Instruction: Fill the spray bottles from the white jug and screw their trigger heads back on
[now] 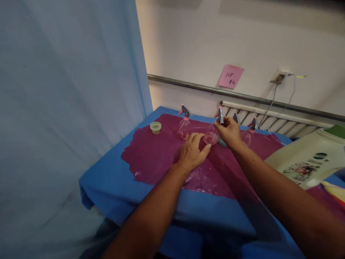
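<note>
A clear spray bottle (210,137) with a grey and pink trigger head is tilted over the purple sheet. My right hand (230,132) is closed around its neck, just below the trigger. Beside the bottle's base is my left hand (192,151), fingers and thumb apart; whether it touches the bottle I cannot tell. Another spray bottle (184,128) stands upright just beyond my left hand, with a little reddish content at the bottom. To the right of my right hand is a further spray bottle (249,133), partly hidden by my arm.
A small pale-green cup (155,127) sits on the purple sheet (151,158), which covers part of the blue cloth (107,180). At right lies a large cream jug (304,162) with a green cap. A blue curtain (67,90) hangs at left; a metal rail (188,85) crosses the wall.
</note>
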A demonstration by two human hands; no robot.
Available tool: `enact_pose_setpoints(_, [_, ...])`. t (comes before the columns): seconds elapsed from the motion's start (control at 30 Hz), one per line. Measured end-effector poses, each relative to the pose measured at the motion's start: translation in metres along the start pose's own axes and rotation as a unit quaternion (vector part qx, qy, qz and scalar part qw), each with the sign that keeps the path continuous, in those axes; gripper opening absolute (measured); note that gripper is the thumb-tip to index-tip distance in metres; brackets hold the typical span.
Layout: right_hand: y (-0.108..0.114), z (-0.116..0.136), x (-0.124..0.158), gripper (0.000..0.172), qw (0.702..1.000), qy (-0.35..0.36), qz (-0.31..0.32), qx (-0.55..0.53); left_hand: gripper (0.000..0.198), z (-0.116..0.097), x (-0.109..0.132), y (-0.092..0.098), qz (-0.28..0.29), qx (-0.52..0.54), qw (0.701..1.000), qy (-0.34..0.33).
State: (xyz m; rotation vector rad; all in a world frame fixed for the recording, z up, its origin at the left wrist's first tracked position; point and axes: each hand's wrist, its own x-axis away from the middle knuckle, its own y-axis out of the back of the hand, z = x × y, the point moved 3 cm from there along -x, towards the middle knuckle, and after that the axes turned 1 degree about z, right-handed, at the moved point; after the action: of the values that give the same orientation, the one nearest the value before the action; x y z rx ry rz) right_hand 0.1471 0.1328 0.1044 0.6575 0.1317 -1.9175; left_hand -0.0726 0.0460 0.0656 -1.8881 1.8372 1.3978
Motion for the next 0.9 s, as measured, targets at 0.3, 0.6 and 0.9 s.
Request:
enact_pose_setpoints(0.3, [0.006,0.041,0.081,0.049,0.996,0.003,0.026,-0.080,0.098,-0.002,0.000,-0.007,0.170,0.103,0.976,0.093])
enact_pose_setpoints(0.6, [0.019,0.038,0.116,0.055,0.995,-0.055,0.012,-0.086,0.072,-0.012,0.006,-0.008,0.234,0.146,0.954,0.118])
enact_pose_setpoints(0.9, [0.026,0.033,0.121,0.059,0.994,-0.021,-0.001,-0.108,0.080,0.003,0.008,-0.016,0.242,0.214,0.938,0.125])
